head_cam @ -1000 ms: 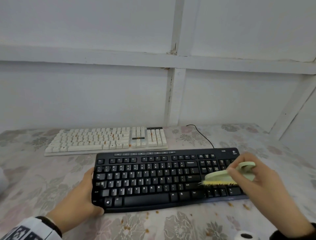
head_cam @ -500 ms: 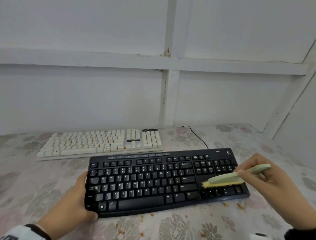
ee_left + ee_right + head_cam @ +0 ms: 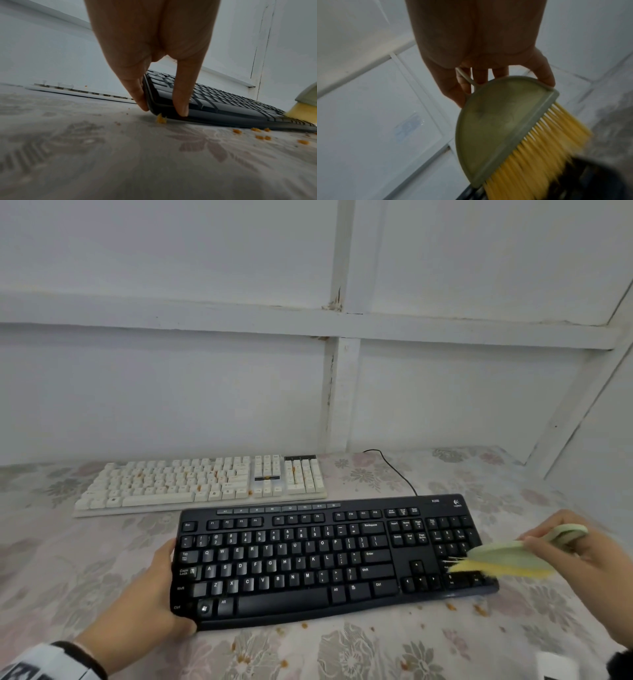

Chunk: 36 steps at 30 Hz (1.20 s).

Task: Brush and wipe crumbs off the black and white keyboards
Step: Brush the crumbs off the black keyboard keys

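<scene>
A black keyboard [image 3: 308, 556] lies in front of me on the flowered cloth. My left hand [image 3: 150, 604] grips its left end, thumb on top and fingers [image 3: 180, 94] at the edge. My right hand [image 3: 582, 570] holds a pale green brush [image 3: 507, 559] with yellow bristles [image 3: 539, 152] over the number pad at the keyboard's right end; the brush is blurred by motion. A white keyboard [image 3: 205, 481] with orange crumbs among its keys lies behind the black one.
Orange crumbs [image 3: 479, 609] are scattered on the cloth [image 3: 376, 652] along the black keyboard's front edge and near its right corner. A black cable [image 3: 394, 470] runs from the black keyboard toward the white panelled wall [image 3: 205, 388]. A white object [image 3: 555, 662] sits at the lower right.
The brush has swept rightward across the number pad toward the keyboard's right edge. My view has shifted a little. The left hand keeps its hold on the keyboard's left end.
</scene>
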Each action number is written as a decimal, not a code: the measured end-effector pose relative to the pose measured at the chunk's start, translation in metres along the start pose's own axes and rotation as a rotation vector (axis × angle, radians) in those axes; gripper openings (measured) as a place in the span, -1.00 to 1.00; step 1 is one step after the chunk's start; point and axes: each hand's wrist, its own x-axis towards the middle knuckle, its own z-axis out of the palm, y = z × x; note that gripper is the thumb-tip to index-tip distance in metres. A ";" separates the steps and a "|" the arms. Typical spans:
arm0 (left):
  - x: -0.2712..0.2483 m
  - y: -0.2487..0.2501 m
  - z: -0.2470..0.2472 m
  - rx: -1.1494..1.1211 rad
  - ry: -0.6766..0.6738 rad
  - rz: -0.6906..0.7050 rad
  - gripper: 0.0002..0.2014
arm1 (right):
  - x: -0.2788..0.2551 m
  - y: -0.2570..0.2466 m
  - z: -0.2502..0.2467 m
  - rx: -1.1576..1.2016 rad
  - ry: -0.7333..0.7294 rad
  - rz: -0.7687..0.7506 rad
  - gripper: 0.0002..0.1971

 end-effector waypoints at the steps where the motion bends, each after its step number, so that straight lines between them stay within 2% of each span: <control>1: -0.001 0.002 0.000 -0.013 -0.006 -0.011 -0.05 | 0.002 0.005 -0.003 -0.050 0.015 0.002 -0.78; 4: -0.003 0.006 0.000 -0.026 -0.016 -0.027 -0.04 | -0.001 -0.007 0.001 -0.125 0.053 -0.029 -0.71; 6: -0.004 0.004 -0.001 -0.039 -0.018 -0.042 -0.02 | -0.011 -0.028 0.015 -0.060 0.065 -0.094 -0.75; 8: -0.004 0.003 -0.002 -0.055 -0.019 -0.043 -0.02 | -0.027 -0.057 0.039 0.040 -0.045 -0.172 -0.83; 12: -0.006 0.007 -0.002 -0.065 -0.028 -0.040 -0.03 | -0.062 -0.106 0.108 0.100 -0.385 -0.325 -0.89; 15: -0.008 0.011 -0.003 -0.044 -0.021 -0.021 -0.02 | -0.081 -0.124 0.154 0.081 -0.534 -0.426 -0.91; 19: -0.010 0.014 -0.003 -0.011 0.014 0.054 -0.12 | -0.098 -0.139 0.188 0.045 -0.683 -0.428 -0.91; 22: -0.011 0.014 -0.003 0.006 0.018 0.075 -0.13 | -0.102 -0.136 0.191 -0.019 -0.689 -0.407 -0.91; 25: -0.010 0.013 -0.003 0.000 0.000 0.030 -0.06 | -0.097 -0.126 0.180 -0.138 -0.685 -0.386 -0.84; 27: -0.009 0.013 -0.003 -0.003 -0.013 0.007 -0.04 | -0.093 -0.122 0.173 -0.191 -0.650 -0.375 -0.86; 29: -0.009 0.012 -0.003 -0.012 -0.024 -0.007 -0.03 | -0.094 -0.122 0.170 -0.149 -0.621 -0.351 -0.86; 31: -0.009 0.011 -0.003 -0.024 -0.027 -0.019 -0.04 | -0.097 -0.123 0.170 -0.052 -0.622 -0.368 -0.71; 33: -0.009 0.011 -0.003 -0.037 -0.027 -0.028 -0.04 | -0.099 -0.119 0.168 -0.033 -0.613 -0.372 -0.66; 36: -0.008 0.010 -0.003 -0.045 -0.029 -0.030 -0.04 | -0.088 -0.102 0.156 -0.060 -0.522 -0.328 -0.87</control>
